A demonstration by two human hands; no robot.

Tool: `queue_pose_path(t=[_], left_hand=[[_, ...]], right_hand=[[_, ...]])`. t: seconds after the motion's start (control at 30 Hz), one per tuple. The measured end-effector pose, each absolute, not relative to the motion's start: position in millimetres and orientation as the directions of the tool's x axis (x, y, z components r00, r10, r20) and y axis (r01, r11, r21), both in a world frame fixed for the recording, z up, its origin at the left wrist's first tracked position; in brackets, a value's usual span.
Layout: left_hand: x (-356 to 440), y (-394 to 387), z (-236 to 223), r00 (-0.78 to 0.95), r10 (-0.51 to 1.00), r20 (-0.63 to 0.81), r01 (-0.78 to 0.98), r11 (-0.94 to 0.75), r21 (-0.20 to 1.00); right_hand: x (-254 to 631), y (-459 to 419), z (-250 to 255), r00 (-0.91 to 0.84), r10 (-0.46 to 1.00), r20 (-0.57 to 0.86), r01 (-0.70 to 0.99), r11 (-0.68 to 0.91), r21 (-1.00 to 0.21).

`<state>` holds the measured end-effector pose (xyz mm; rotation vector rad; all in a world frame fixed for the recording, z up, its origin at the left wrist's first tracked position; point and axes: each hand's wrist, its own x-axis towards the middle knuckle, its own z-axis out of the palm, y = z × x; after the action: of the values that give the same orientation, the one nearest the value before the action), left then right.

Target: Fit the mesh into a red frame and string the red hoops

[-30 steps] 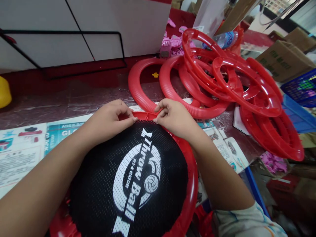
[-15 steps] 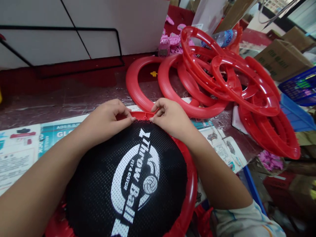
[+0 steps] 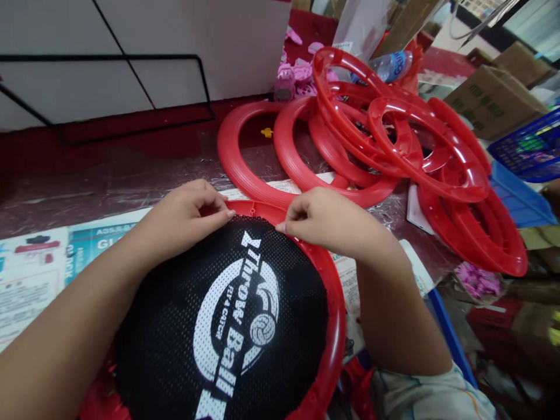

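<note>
A round black mesh fabric [image 3: 301, 326] with white "Throw Ball" lettering lies inside a red plastic ring [image 3: 336, 326] in front of me. My left hand [image 3: 186, 213] pinches the mesh edge at the far left part of the ring, thumb against fingertips. To its right, my right hand [image 3: 321, 221] pinches the mesh edge along the far right part, its fingers curled over the rim. Between the two hands the bare inner side of the ring shows, with a small peg on it. The ring's near edge runs out of view.
Several red rings [image 3: 293, 151] lie in a loose pile at the back right, with a plastic bottle [image 3: 394, 65] behind. Printed cardboard [image 3: 32, 274] lies under the work. Pink pieces [image 3: 301, 76], a cardboard box [image 3: 494, 99] and a blue basket [image 3: 529, 146] stand farther off.
My right hand has moved right along the rim, away from the left hand, uncovering more of the ring. The left hand keeps its pinch in about the same place.
</note>
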<state>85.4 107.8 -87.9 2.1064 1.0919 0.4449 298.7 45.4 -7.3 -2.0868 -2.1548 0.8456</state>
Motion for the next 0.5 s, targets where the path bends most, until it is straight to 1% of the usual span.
queue_pose_path(t=[0.07, 0.13, 0.27, 0.5], left_hand=[[85, 108, -88, 0.578, 0.816, -0.022, 0.571, -0.385, 0.724], [84, 108, -86, 0.584, 0.811, -0.038, 0.582, -0.385, 0.716], [84, 108, -82, 0.596, 0.799, -0.082, 0.604, -0.378, 0.701], [83, 109, -83, 0.608, 0.791, -0.075, 0.610, -0.404, 0.682]], right_hand=[[295, 43, -3, -0.132, 0.905, -0.405, 0.951, 0.001, -0.308], [290, 42, -3, -0.152, 0.894, -0.422, 0.963, 0.037, -0.267], [284, 43, -10, -0.179, 0.888, -0.424, 0.964, 0.073, -0.255], [283, 40, -10, -0.204, 0.886, -0.417, 0.969, 0.122, -0.215]])
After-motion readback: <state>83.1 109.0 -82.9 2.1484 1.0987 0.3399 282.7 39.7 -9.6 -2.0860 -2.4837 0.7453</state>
